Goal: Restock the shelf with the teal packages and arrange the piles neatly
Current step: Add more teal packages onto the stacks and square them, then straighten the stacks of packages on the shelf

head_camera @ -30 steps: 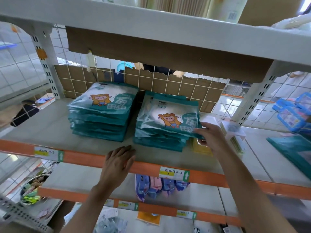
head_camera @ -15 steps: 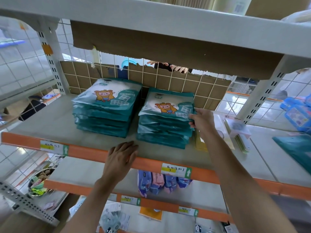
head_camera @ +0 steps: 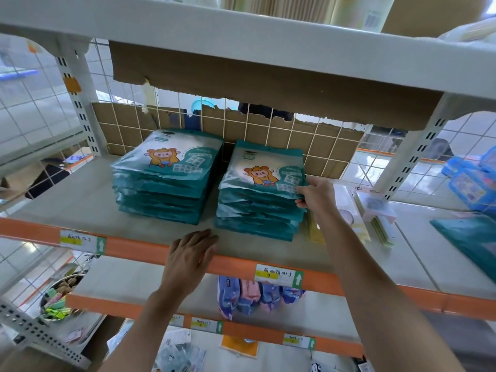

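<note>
Two piles of teal packages with a cartoon animal on top sit on the grey shelf [head_camera: 80, 200] with an orange front edge. The left pile [head_camera: 169, 178] stands alone. My right hand [head_camera: 316, 196] grips the right edge of the top packages of the right pile [head_camera: 261, 191], thumb on top and fingers underneath. My left hand [head_camera: 190, 256] lies flat, palm down, on the shelf's orange front edge in front of the gap between the piles, holding nothing.
Flat pale packets [head_camera: 375, 213] lie just right of the right pile, with a yellow one [head_camera: 315, 233] under my wrist. A teal bag [head_camera: 472, 242] and blue boxes [head_camera: 469, 183] sit farther right. A wire grid backed with cardboard [head_camera: 268, 132] closes the rear. Purple and pink packs [head_camera: 252, 294] hang below.
The top package of the right pile has slid back from its tilted, forward position and now lies squared on the pile under my right hand. My left hand stays on the shelf edge.
</note>
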